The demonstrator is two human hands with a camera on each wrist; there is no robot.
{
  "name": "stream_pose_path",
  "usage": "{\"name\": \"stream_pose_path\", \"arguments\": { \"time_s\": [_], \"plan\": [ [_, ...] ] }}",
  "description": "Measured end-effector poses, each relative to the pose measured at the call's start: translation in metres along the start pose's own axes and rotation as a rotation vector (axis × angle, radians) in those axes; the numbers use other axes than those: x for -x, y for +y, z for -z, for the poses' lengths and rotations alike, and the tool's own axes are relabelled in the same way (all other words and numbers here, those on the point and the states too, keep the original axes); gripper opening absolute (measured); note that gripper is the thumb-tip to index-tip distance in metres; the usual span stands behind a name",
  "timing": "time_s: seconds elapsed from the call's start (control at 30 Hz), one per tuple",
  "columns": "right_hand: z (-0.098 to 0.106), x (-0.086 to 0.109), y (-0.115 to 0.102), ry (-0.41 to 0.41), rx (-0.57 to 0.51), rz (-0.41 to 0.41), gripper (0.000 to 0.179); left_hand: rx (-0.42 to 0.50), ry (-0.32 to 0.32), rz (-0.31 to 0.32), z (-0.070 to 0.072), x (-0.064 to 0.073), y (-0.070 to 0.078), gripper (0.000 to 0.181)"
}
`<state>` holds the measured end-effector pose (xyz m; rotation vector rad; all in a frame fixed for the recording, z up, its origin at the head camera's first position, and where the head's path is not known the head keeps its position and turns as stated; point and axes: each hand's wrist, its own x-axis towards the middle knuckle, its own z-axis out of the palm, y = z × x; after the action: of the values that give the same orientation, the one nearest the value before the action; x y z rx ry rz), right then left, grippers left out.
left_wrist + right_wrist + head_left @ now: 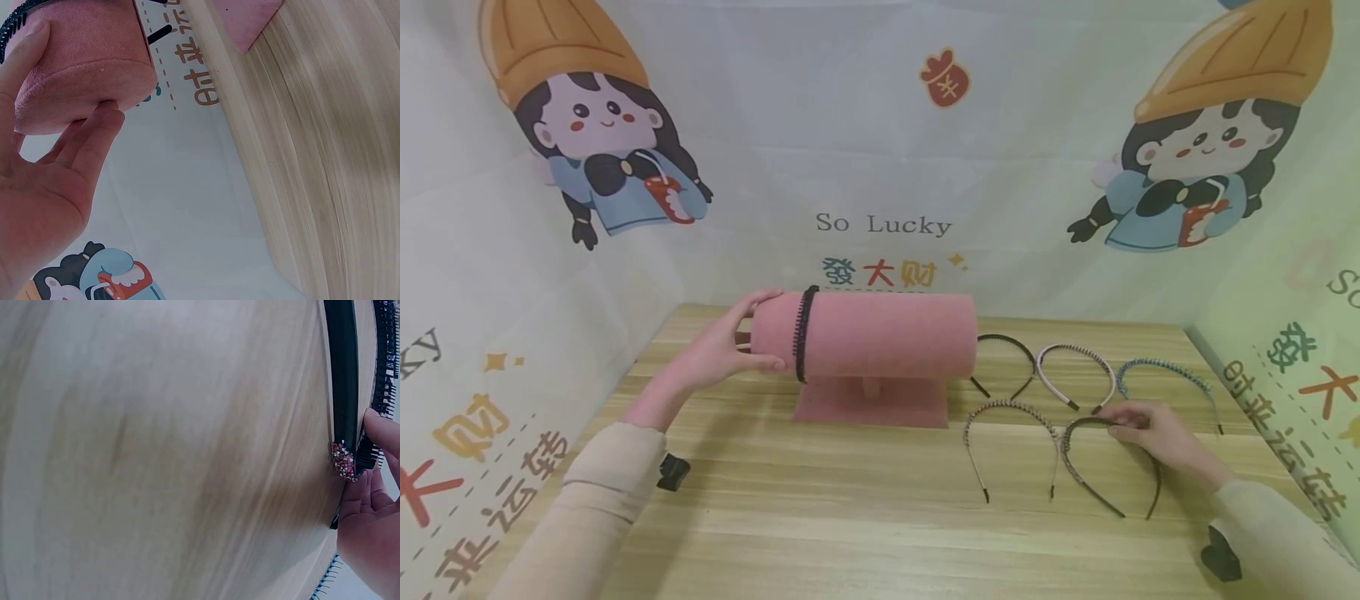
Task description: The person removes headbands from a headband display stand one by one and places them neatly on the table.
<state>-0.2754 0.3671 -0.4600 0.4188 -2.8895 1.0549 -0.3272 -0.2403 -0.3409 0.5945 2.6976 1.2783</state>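
Observation:
A pink padded headband stand (887,333) lies crosswise on its base, with a black toothed headband (802,333) fitted round it near the left end. My left hand (724,350) grips that end, thumb along the near side and fingers against the end face (81,103). At the right, my right hand (1167,437) pinches the top of a dark headband (1066,450) between thumb and fingers. Close up in the right wrist view, a cluster of small pink and white beads (342,461) shows by the fingertips. Its two ends point toward me.
Around the right hand lie a beaded headband (1011,406), a black headband (1017,342), a pale headband (1075,348) and a blue headband (1165,364). The wooden table (820,517) is enclosed by a printed white cloth (1037,167) at the back and sides.

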Motion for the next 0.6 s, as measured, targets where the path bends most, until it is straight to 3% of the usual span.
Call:
{"name": "stream_pose_path", "arguments": {
  "time_s": [0.6],
  "plan": [
    [0.0033, 0.0034, -0.0083, -0.023, 0.007, -0.057, 0.032, 0.007, -0.012, 0.000, 0.0001, -0.0012, -0.0031, 0.098]
  ]
}}
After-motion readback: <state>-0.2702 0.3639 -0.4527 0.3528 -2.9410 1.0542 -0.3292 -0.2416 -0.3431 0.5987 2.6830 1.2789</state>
